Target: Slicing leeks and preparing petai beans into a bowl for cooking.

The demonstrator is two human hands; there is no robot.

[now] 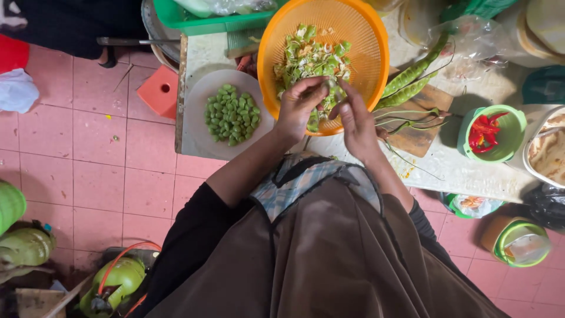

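My left hand (298,106) and my right hand (355,121) meet over the near rim of an orange colander (365,35) and pinch a green bean pod (327,89) between their fingertips. The colander is filled with torn green pod skins (309,56). Left of it, a white plate (200,126) carries a heap of shelled green beans (232,115). Long green bean pods (412,76) lie to the right of the colander, partly on a wooden cutting board (419,138).
A small green bowl (511,126) of red chillies stands at the right, beside a container of pale food (547,153). A green tray (194,23) sits at the back. Green gas cylinders (115,285) stand on the pink tiled floor at lower left.
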